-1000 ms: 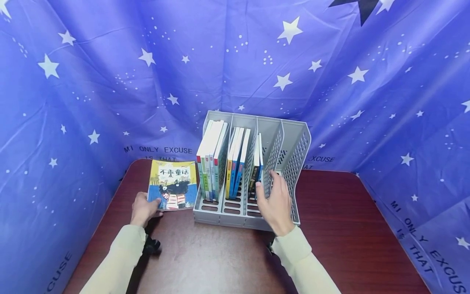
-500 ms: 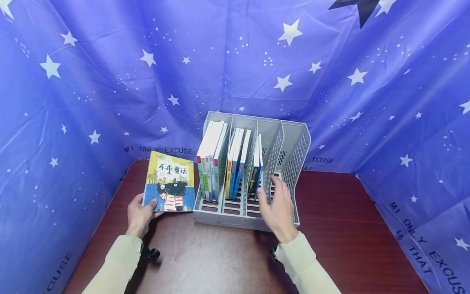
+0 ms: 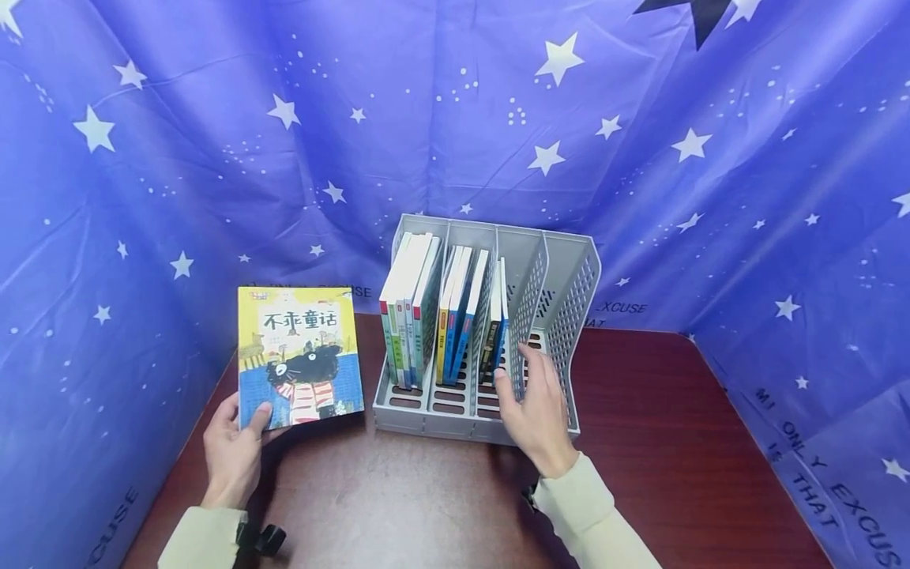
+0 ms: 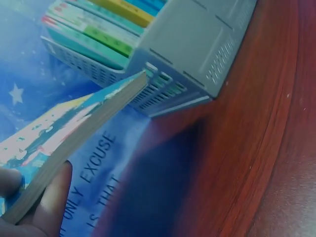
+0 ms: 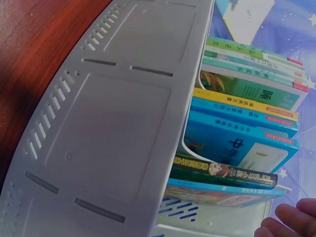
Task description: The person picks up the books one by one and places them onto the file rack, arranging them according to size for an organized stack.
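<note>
In the head view my left hand (image 3: 236,457) pinches a picture book (image 3: 302,356) by its lower left corner, thumb on the cover. The yellow and blue cover shows a black animal in a striped shirt. The left wrist view shows the book's page edges (image 4: 94,118), raised above the table. My right hand (image 3: 539,415) is at the front of a grey file rack (image 3: 455,427), with fingers extended by its right-hand compartments and nothing held. Books stand in the rack: several thick ones (image 3: 408,316) at left, a few (image 3: 462,316) beside them, two thin ones (image 3: 496,336) in the third compartment.
The rack's far right compartment (image 3: 569,292) holds no book. A reddish-brown wooden table (image 3: 654,442) lies under everything. A blue curtain (image 3: 441,118) with white stars hangs behind and on both sides.
My left hand has lifted the picture book off the table and brought it left and nearer to me, its cover tilting up. The right hand has shifted only slightly.
</note>
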Available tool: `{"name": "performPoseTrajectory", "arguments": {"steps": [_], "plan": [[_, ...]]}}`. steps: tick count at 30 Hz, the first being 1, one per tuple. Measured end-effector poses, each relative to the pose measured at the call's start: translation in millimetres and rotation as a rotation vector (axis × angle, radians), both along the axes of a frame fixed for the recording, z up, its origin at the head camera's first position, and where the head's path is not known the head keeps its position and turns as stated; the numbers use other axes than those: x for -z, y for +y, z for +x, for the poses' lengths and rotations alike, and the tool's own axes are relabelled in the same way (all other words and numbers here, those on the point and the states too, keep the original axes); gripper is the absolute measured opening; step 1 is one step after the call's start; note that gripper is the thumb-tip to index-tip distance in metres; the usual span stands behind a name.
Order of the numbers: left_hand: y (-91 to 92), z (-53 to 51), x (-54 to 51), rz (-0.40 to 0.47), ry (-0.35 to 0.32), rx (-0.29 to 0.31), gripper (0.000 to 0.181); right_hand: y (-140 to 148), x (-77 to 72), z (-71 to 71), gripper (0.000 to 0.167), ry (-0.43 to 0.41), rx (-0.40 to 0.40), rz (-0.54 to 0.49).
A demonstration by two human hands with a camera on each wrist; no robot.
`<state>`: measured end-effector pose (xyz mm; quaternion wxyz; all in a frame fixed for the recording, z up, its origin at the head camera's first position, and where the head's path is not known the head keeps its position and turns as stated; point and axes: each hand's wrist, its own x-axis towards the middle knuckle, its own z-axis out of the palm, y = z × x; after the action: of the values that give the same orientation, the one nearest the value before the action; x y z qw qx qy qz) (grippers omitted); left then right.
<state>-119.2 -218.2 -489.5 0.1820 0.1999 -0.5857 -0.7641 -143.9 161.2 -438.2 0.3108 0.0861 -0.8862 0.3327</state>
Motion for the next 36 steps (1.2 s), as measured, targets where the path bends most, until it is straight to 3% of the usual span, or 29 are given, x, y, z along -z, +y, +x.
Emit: {"name": "performPoseTrajectory", "arguments": {"steps": [7, 11, 16, 20, 23, 29, 36], "plan": [[7.7, 25.3, -13.7, 0.069, 0.12, -0.016, 0.031, -6.6, -6.5, 4.2, 0.045, 0.072, -0.105, 0.005], [11.4, 38.6, -18.9, 0.096, 0.202, 0.017, 0.032, -12.6, -16.4, 9.4, 0.041, 0.066, -0.181, -0.042], [18.1, 50.9, -23.1, 0.087, 0.336, 0.137, 0.034, -18.4, -29.9, 15.3, 0.036, -0.017, -0.298, -0.164], [25.0, 57.3, -22.7, 0.103, 0.485, 0.278, 0.038, -22.5, -39.9, 19.6, 0.035, -0.164, -0.43, -0.34], [30.7, 60.5, -20.8, 0.088, 0.539, 0.373, 0.04, -24.6, -47.1, 21.6, 0.035, -0.266, -0.515, -0.463], [42.3, 62.5, -20.2, 0.046, 0.553, 0.51, 0.04, -24.2, -57.2, 21.8, 0.035, -0.379, -0.64, -0.63], [50.7, 61.4, -20.8, 0.018, 0.553, 0.631, 0.04, -22.4, -64.0, 21.8, 0.041, -0.481, -0.653, -0.708]]}}
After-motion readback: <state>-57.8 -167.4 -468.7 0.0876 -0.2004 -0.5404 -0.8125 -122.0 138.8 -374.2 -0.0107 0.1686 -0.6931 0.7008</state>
